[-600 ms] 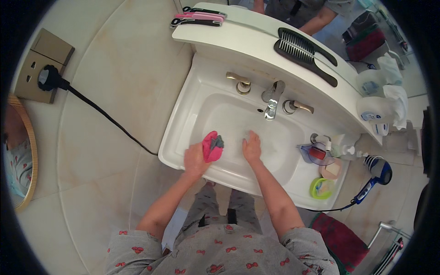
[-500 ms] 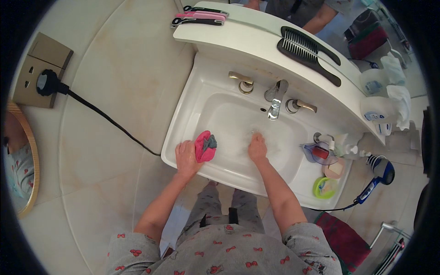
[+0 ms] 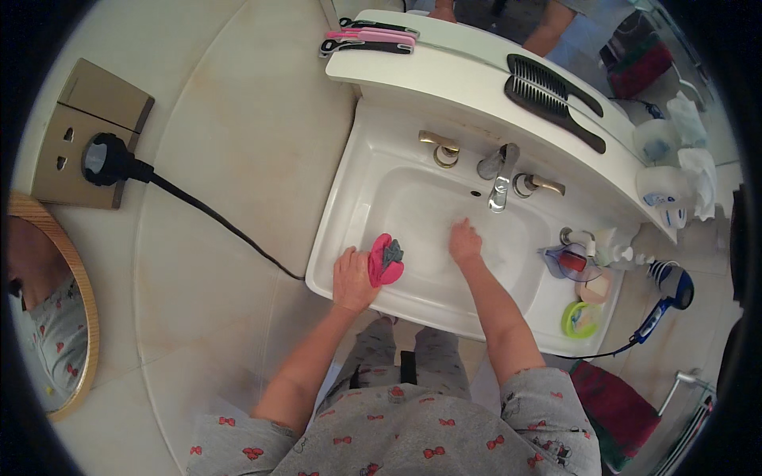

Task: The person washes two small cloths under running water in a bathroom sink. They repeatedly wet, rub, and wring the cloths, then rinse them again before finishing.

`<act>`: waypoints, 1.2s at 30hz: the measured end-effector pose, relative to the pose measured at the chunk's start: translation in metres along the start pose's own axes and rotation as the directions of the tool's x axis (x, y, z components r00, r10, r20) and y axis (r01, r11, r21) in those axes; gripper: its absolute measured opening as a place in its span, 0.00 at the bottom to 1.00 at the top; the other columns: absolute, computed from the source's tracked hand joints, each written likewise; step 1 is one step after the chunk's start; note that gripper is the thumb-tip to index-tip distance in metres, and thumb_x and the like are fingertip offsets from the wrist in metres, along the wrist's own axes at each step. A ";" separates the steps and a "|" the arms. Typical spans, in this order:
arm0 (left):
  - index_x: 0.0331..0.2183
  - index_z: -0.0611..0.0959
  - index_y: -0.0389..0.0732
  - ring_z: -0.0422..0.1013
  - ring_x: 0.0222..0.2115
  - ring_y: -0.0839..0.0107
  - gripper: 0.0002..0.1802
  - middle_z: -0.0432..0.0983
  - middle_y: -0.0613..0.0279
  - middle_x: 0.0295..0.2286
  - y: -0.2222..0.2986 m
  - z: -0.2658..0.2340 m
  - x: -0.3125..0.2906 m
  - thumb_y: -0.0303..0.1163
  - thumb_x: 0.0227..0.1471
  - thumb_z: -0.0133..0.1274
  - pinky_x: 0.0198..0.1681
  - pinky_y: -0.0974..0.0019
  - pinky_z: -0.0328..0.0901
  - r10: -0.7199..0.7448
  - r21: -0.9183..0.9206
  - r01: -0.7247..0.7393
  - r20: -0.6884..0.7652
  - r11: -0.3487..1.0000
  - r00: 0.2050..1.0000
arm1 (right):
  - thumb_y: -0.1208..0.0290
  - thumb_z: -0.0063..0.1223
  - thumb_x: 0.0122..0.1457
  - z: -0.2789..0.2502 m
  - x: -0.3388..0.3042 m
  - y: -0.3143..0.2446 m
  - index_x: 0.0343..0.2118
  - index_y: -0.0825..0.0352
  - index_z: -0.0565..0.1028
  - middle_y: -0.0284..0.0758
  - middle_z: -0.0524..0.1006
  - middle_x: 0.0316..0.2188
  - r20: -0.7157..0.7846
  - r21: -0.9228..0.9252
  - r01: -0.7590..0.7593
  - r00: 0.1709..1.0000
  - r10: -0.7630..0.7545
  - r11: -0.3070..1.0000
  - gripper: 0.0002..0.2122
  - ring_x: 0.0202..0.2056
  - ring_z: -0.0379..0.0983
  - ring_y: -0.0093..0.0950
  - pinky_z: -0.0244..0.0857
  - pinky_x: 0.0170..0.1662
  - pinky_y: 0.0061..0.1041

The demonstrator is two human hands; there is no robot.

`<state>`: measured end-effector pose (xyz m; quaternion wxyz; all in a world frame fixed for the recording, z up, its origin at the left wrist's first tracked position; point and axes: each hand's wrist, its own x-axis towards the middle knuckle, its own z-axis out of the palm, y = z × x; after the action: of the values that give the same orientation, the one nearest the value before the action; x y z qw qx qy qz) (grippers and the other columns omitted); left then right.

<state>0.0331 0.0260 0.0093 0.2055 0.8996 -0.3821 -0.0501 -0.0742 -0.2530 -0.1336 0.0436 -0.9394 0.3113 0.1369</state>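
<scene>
My left hand [image 3: 355, 279] is at the left front rim of the white sink [image 3: 337, 222]. It grips a bunched pink and grey cloth [image 3: 384, 260] at its thumb side; the thumb is mostly hidden. My right hand [image 3: 465, 241] reaches into the middle of the basin, below the chrome faucet [image 3: 500, 186]. Its fingers are partly stretched and a little apart, with nothing visible in them. Brass-coloured tap handles [image 3: 438, 143] flank the faucet.
A shelf with a black comb [image 3: 556, 115] and pink and black razor-like items [image 3: 369, 40] curves behind the sink. A green soap dish [image 3: 582, 320] and a blue hair dryer [image 3: 675, 289] are at right. A plugged cord [image 3: 214, 214] runs at left.
The whole view has shifted, so the sink appears farther right. My right hand's fingers have loosened from a bunched shape and spread slightly. The left hand stays with the cloth.
</scene>
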 end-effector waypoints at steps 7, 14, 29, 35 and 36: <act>0.45 0.73 0.39 0.62 0.54 0.51 0.28 0.72 0.54 0.43 -0.001 0.002 0.000 0.35 0.41 0.63 0.56 0.49 0.57 0.033 0.020 -0.033 0.020 0.999 0.999 | 0.74 0.55 0.53 -0.009 0.015 0.008 0.46 0.59 0.71 0.41 0.71 0.45 -0.061 0.099 -0.035 0.997 0.041 0.995 0.15 0.42 0.76 0.41 0.74 0.40 0.40; 0.46 0.73 0.40 0.61 0.56 0.51 0.28 0.72 0.54 0.44 -0.006 0.009 -0.004 0.38 0.42 0.63 0.58 0.50 0.56 0.034 0.034 -0.034 0.003 0.999 0.999 | 0.75 0.59 0.48 -0.045 -0.073 0.047 0.42 0.62 0.70 0.37 0.72 0.42 -0.205 0.617 -0.135 0.923 0.324 0.775 0.17 0.38 0.74 0.40 0.69 0.39 0.40; 0.46 0.74 0.40 0.63 0.54 0.52 0.29 0.72 0.54 0.43 0.019 -0.007 -0.004 0.36 0.41 0.63 0.55 0.51 0.59 -0.053 0.077 0.050 0.025 0.996 0.998 | 0.76 0.58 0.46 -0.059 -0.196 0.146 0.39 0.65 0.72 0.37 0.74 0.35 -0.353 0.487 0.170 0.935 0.015 0.857 0.15 0.39 0.70 0.39 0.60 0.50 0.36; 0.45 0.75 0.41 0.63 0.54 0.54 0.26 0.72 0.54 0.43 0.029 -0.010 -0.002 0.37 0.41 0.62 0.54 0.52 0.60 -0.116 0.107 0.110 0.052 0.988 0.992 | 0.74 0.59 0.45 -0.059 -0.196 0.148 0.39 0.64 0.72 0.36 0.74 0.35 -0.365 0.513 0.175 0.931 0.029 0.840 0.15 0.40 0.71 0.38 0.60 0.50 0.36; 0.45 0.75 0.42 0.63 0.54 0.54 0.26 0.72 0.54 0.43 0.034 -0.011 -0.001 0.37 0.41 0.62 0.54 0.52 0.60 -0.131 0.097 0.125 0.060 0.987 0.990 | 0.74 0.59 0.45 -0.061 -0.195 0.149 0.39 0.64 0.72 0.36 0.75 0.35 -0.353 0.504 0.166 0.935 0.027 0.848 0.15 0.40 0.71 0.38 0.60 0.50 0.35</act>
<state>0.0129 0.0090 0.0325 0.1468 0.9288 -0.3319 -0.0753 -0.2992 -0.2708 -0.0189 0.2483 -0.9112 0.3048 -0.1230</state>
